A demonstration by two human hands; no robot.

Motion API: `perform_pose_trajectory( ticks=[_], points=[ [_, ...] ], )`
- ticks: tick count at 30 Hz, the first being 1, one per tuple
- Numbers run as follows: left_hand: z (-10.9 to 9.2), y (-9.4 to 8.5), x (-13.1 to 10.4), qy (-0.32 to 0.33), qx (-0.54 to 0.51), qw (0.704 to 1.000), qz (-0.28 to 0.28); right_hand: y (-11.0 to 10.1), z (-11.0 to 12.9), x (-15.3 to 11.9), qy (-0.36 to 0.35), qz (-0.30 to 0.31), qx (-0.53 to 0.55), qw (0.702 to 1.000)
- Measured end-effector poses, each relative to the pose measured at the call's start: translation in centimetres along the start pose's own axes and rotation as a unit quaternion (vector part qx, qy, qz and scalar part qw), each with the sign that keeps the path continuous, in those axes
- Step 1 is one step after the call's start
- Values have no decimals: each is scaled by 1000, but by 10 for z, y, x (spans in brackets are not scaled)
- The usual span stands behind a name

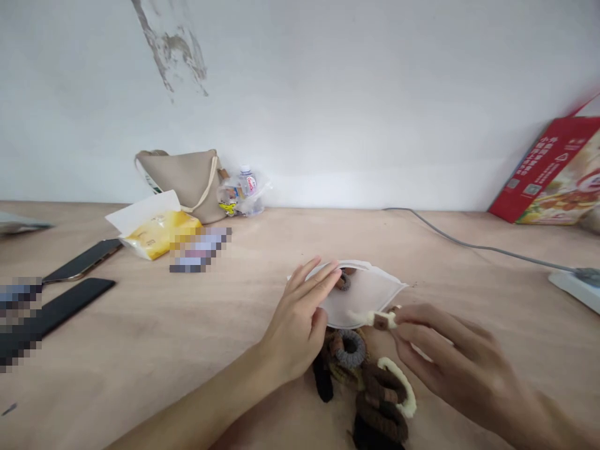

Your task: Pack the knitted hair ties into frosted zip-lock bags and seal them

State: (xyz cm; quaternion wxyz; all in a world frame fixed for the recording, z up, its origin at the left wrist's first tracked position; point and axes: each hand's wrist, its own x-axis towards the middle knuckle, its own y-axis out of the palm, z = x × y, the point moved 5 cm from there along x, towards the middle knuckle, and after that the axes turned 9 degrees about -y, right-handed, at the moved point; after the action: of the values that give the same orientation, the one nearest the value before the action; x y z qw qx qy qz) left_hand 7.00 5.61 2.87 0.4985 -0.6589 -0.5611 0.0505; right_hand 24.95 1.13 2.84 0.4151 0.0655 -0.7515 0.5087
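Note:
My left hand [300, 312] is at the left side of a frosted white pouch [359, 297], its fingers over the upper rim and its thumb bent near the lower rim. The pouch's mouth is parted, and a grey hair tie [344, 282] shows inside. Between thumb and fingertips, my right hand [445, 356] pinches a cream hair tie [382, 320] with a small brown patch, at the pouch's right edge. Below lie a grey hair tie [350, 348], dark brown hair ties [382, 422], a black hair tie [323, 378] and another cream hair tie [403, 384], bunched and partly overlapping.
At the back left stand a beige bag [182, 178], a clear plastic bag with a bottle [246, 187] and a yellow tissue pack [162, 234]. Phones [84, 259] lie at the left. A grey cable [469, 244] runs to a white power strip [576, 290]; a red box [553, 169] leans behind.

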Motion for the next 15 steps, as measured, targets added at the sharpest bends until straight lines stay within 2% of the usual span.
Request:
perform_pose_trajectory(
  ticks=[3,5,9,11,15],
  points=[
    [-1,0,0,-10,11,1000,13,3,-4,9,0,0,21,1000],
    [-1,-1,1,-22,15,999,21,8,-9,4,8,16,43,999],
    [2,0,0,-23,8,1000,13,19,-19,-28,46,101,23,994],
    [4,1,-1,-21,4,1000,2,20,-21,-42,60,122,8,991],
    [7,3,-2,-28,-3,1000,-5,2,-11,-46,50,66,-5,997]
  ],
)
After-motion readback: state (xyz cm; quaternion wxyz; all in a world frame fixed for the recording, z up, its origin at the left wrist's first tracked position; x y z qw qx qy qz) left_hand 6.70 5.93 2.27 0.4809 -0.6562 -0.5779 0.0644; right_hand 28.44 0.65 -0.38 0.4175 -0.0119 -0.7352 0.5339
